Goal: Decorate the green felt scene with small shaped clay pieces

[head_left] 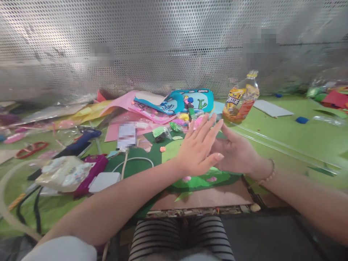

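Left hand (198, 149), flat and open, overlaps the right hand (237, 151), also open; whether anything lies between cannot be told. Green paper artwork (199, 184) lies below, near side; a lowered hand could dislodge its pink pieces (212, 179), their fixing unverified

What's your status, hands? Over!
Left hand, right hand: palms facing, fingers outstretched, space between hidden. Green cutout with pink pieces below them. Drink bottle beyond, not blocking.

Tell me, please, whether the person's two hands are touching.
Cannot tell: in the head view, the left hand overlaps the right hand, but its back hides the facing palms, so neither contact nor gap shows.
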The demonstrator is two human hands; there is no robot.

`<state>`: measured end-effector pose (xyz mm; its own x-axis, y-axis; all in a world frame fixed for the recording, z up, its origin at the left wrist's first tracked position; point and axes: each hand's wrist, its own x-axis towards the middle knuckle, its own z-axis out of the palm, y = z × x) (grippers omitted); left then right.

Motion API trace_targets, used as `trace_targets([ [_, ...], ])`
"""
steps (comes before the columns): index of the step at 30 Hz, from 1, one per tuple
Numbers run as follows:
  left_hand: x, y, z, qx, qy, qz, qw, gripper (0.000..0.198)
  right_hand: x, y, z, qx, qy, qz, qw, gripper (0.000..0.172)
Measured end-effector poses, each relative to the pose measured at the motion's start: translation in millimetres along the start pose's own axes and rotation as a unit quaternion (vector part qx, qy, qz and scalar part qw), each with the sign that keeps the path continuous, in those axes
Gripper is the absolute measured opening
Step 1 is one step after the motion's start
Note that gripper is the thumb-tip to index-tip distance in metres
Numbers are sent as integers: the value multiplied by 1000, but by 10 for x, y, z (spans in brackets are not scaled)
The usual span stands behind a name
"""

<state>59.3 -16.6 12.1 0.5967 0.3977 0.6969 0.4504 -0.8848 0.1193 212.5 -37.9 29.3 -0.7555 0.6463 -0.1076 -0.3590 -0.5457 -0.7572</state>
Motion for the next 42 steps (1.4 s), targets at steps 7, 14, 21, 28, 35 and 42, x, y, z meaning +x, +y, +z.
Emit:
trace_targets([
  [7,-15,-8,3,3,-15,-4,1000,87,6,-23,11,-12,59,4,998,74],
  [14,-5,-84,13,8,-24,-7,1000,85,-4,-53,25,-39,64,-19,997,72],
  [21,-23,45,43,9,-62,74,995,87,13,-15,60,-46,93,-28,994,58],
  [28,-2,-187,-11,29,-36,9,999,82,-10,-86,33,-114,75,-38,990,73],
  [35,-22,68,26,6,-102,125,987,83,17,40,18,-103,83,-59,990,60],
  [42,20,-77,-41,13,-87,70,994,88,-30,-76,-3,-97,96,-24,990,61],
])
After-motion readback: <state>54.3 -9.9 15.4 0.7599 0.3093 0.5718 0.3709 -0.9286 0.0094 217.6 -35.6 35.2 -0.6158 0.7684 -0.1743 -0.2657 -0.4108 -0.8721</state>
